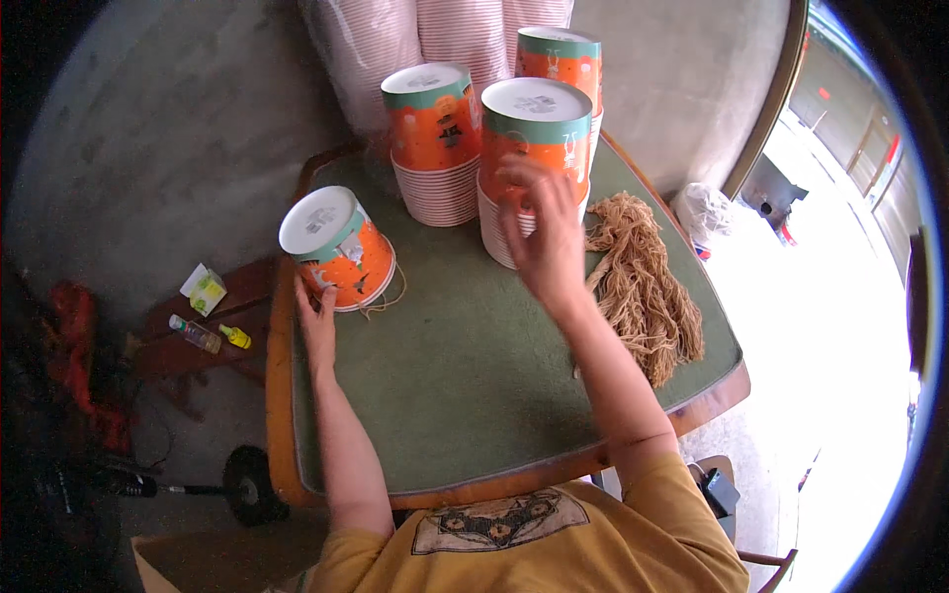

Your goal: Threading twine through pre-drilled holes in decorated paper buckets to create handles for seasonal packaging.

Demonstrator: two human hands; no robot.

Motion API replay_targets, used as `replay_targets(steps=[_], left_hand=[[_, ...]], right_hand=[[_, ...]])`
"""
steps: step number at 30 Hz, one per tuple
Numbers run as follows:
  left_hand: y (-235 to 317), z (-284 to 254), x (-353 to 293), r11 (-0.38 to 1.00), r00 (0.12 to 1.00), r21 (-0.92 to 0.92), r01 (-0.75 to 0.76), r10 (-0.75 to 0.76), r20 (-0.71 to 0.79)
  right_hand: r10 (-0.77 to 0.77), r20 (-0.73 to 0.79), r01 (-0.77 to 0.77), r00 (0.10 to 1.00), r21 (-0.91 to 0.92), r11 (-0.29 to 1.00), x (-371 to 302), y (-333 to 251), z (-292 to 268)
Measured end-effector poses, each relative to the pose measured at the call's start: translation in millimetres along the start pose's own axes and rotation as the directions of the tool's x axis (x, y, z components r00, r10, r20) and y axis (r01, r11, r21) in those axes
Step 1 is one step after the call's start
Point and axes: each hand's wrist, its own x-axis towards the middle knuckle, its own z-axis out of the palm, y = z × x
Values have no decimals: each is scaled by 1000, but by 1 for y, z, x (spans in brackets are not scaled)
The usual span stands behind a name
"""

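An orange and green paper bucket (348,259) stands upside down at the table's left edge, its white base up. My left hand (318,321) is closed against its lower left side, thumb in front and the other fingers partly hidden. A thin cord (388,299) trails from the bucket's rim onto the table. My right hand (542,227) is raised with fingers apart, slightly blurred, before a stack of upturned paper buckets (539,128); I see nothing in it. Beside my right forearm lies a bundle of tan cords (647,296).
More upturned bucket stacks (435,128) (560,64) stand toward the back of the green table (445,395). Behind them are plastic-wrapped stacks (460,49) against the wall. A low bench (158,346) on the left holds small bottles. A wheel (254,484) sits below the table's left corner.
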Motion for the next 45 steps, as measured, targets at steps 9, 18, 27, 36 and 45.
replay_targets(steps=[9,18,27,36,45], left_hand=[[8,2,-7,996,990,-18,-84,82,-113],[1,-4,-3,994,955,-28,-101,90,-281],[-1,-4,1,984,910,-4,-176,161,-382],[23,-5,-6,970,822,25,-242,219,-526],[98,21,-53,658,619,342,-671,751,-230]], right_hand=[[56,-19,-59,998,-336,940,37,51,-23],[146,4,-137,989,-322,937,62,56,-34],[60,-86,-85,995,-338,937,87,51,-53],[212,-474,61,854,497,865,82,32,-121],[299,-62,-110,952,845,524,-36,-4,-90]])
